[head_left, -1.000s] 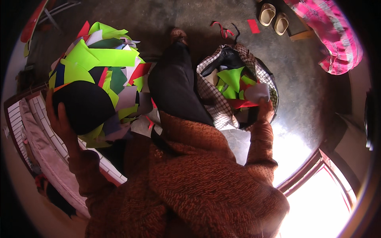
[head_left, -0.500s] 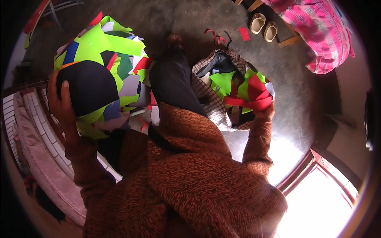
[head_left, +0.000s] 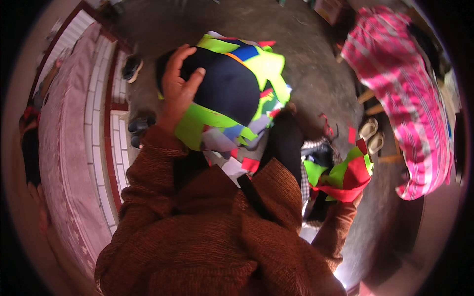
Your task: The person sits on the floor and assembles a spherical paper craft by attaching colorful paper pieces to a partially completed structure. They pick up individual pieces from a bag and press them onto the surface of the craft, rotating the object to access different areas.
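A large heap of fabric scraps, lime green, grey, blue, red and white, lies in front of me on the left. On top is a wide dark navy fabric piece. My left hand rests on its left side, with thumb and fingers spread apart. At the right, my right hand grips a bunch of red and lime green scraps from below; most of its fingers are hidden. These scraps are at a checked cloth with a dark lining beside my leg.
Pale clogs stand on the floor near a red scrap. A pink plaid cloth drapes over wooden legs on the right. To the left runs a pink-covered ledge with white tiles; dark shoes sit beside it.
The view has swung left, so the heap, clogs and plaid cloth appear farther right. My left hand stays on the navy piece, and my right hand still holds the red and green scraps.
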Available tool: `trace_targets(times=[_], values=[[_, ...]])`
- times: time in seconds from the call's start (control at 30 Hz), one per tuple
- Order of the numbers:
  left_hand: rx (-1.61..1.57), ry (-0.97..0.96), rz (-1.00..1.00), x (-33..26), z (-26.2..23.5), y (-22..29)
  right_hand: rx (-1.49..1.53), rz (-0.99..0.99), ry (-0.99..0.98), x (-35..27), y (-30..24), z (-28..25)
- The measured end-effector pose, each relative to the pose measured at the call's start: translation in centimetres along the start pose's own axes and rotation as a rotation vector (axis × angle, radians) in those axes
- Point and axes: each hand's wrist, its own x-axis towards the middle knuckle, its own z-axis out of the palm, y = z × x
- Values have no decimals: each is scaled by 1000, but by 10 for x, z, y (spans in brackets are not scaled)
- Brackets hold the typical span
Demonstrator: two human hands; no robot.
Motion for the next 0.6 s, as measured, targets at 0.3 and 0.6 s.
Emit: trace_targets(times=[0.3,0.6], values=[[11,207,-203,-27,-48,-9,-16,-232,-166,48,48,117],[-29,357,-343,-64,-51,-14,-1285,-487,-502,38,95,163]])
